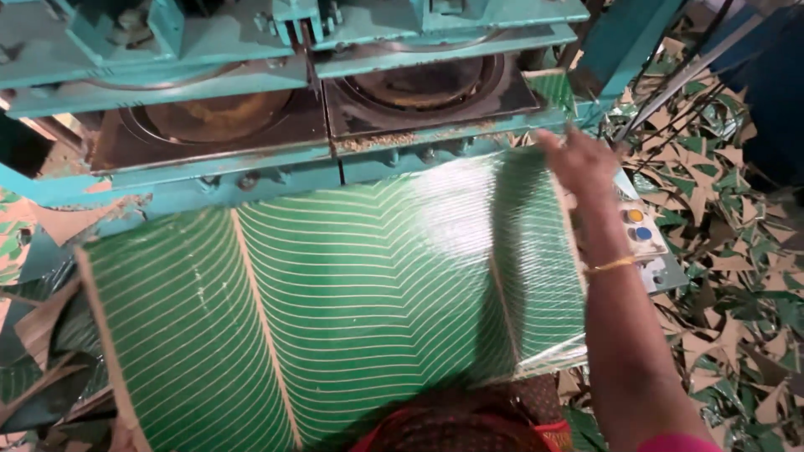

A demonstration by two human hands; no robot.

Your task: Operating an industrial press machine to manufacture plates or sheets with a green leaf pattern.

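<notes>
Ahead of us we see a teal press machine (209, 50) with two round, rust-brown dies: the left die (213, 117) and the right die (423, 84) sit side by side in dark square plates. To the right we find a small control panel (641, 230) with a yellow button (636, 216) above a blue button (642, 233). Green-and-tan paper scraps (729, 251) litter the floor beyond, and more scraps (33, 335) lie at our left.

Bright glare streaks the glossy green sheet (335, 310), the raised right hand (582, 163) is motion-blurred, corners dim.
</notes>
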